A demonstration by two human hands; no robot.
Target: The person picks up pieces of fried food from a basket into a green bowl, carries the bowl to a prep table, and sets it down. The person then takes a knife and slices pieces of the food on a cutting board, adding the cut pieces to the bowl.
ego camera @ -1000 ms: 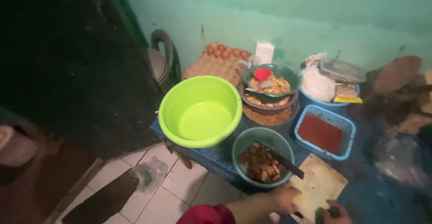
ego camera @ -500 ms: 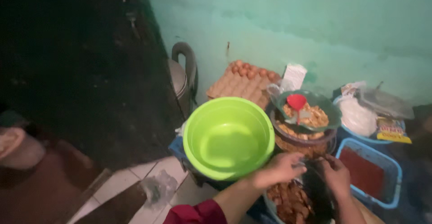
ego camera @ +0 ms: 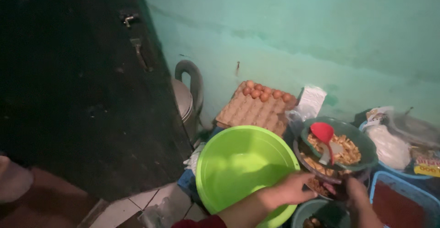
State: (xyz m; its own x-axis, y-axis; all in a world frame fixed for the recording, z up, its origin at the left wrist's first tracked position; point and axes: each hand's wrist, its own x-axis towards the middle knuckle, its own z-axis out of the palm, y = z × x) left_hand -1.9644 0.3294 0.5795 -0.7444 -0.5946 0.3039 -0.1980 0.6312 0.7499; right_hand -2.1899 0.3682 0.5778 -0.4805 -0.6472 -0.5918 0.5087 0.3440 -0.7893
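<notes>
The left hand [ego camera: 291, 189] rests on the near right rim of the lime-green basin [ego camera: 243, 170], fingers curled over it. The right hand [ego camera: 360, 200] (grip unclear) touches the stacked bowls [ego camera: 341, 161] holding a red spoon [ego camera: 323, 134]; an egg tray [ego camera: 256, 109] stands beyond.

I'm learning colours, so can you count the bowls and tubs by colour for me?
Lime green round plastic basin: 1
Dark green bowls, one with fried pieces and one at the bottom edge: 2
Blue plastic tubs, one rectangular and one under a white bag: 2
Total: 5
A darker bowl beneath the fried pieces is too dim to colour.
</notes>
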